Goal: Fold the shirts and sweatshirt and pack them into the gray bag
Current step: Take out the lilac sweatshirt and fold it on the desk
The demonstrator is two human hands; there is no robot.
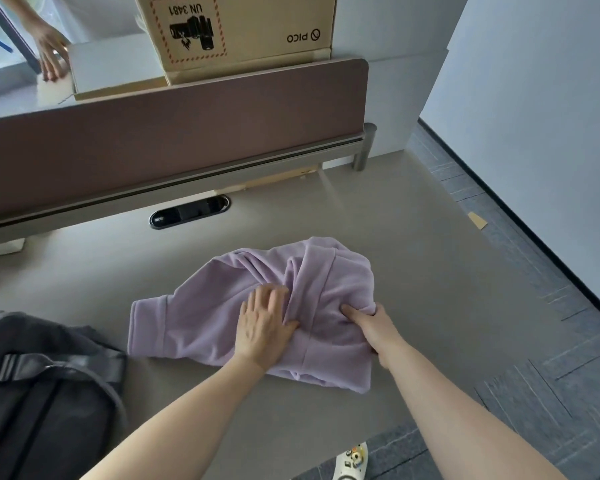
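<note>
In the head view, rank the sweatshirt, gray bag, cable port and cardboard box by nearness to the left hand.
From the left hand:
1. Sweatshirt, directly under the palm.
2. Gray bag, to its left at the desk edge.
3. Cable port, ahead near the divider.
4. Cardboard box, beyond the divider.

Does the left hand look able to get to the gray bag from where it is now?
Probably yes. The left hand lies flat on the lilac sweatshirt, and the gray bag sits on its own side, with only bare desk between them.
</note>
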